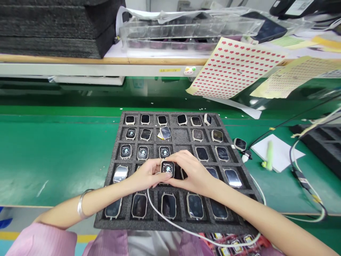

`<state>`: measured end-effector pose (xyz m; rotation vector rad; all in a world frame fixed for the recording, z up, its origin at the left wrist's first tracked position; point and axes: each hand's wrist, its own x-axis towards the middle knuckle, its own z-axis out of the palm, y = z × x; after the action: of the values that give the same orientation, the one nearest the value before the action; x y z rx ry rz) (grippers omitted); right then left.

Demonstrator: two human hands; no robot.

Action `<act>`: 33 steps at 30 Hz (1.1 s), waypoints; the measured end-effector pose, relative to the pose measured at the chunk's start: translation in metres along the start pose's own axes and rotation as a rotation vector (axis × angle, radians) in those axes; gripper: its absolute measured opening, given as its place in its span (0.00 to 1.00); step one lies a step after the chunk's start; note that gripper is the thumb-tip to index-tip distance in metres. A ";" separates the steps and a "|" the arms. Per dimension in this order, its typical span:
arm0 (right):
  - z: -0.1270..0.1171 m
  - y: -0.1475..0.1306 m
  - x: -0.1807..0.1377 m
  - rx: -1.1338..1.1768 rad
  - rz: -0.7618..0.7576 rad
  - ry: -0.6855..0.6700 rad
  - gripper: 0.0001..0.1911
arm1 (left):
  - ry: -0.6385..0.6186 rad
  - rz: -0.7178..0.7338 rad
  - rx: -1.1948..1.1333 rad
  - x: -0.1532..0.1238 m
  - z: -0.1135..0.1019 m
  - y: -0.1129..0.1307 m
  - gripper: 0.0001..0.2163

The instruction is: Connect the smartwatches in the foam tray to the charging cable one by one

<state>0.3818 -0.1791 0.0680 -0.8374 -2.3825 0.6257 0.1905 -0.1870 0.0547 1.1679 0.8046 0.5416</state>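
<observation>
In the head view, we find the lit watch (167,169) between our two hands, raised over the middle of the dark foam tray (149,225) on the green surface (58,153). Our left hand (150,174) pinches it from the left, thumb across its lower edge. Our right hand (193,170) holds it from the right, thumb and forefinger curved in an arch. Both forearms slant inward and meet at the watch. A white cable (186,232) runs down from beneath our left hand.
</observation>
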 end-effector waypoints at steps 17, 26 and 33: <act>-0.001 -0.003 -0.003 -0.112 -0.049 0.005 0.17 | 0.009 0.077 -0.004 0.000 0.002 -0.006 0.17; -0.003 -0.008 -0.006 -0.137 -0.048 0.015 0.15 | -0.032 0.136 -0.029 0.002 0.003 -0.013 0.15; -0.036 0.019 -0.004 0.010 0.107 0.072 0.17 | -0.008 0.083 0.009 -0.004 0.009 -0.012 0.18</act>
<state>0.4143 -0.1598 0.0830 -0.9714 -2.2803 0.6376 0.1949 -0.1990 0.0456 1.2149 0.7542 0.6022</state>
